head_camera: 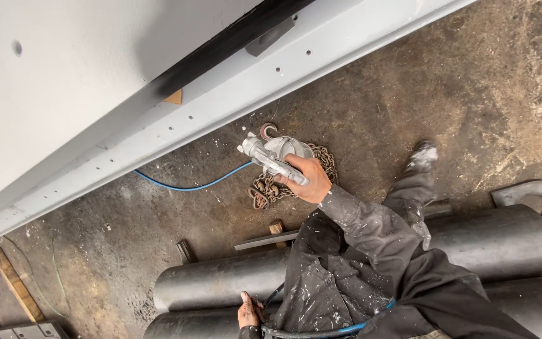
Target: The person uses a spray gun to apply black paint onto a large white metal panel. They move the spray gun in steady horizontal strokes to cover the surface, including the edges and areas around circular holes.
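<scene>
One spray gun (271,157), two hoses, one chain pile (283,182), two steel cylinders, one lifting lug (534,194)

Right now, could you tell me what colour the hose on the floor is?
Blue; the hose shows best in the head view.

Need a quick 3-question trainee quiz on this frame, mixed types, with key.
1. True or false: the right hand holds the spray gun with its nozzle toward the grey painted beam.
2. What does the left hand grip? A) the chain B) a dark hose C) a wooden block
3. Fill in: the rusty chain lies on the ____, beside the blue hose.

Key: 1 true; 2 B, the dark hose, held over the steel cylinders; 3 floor.
</scene>
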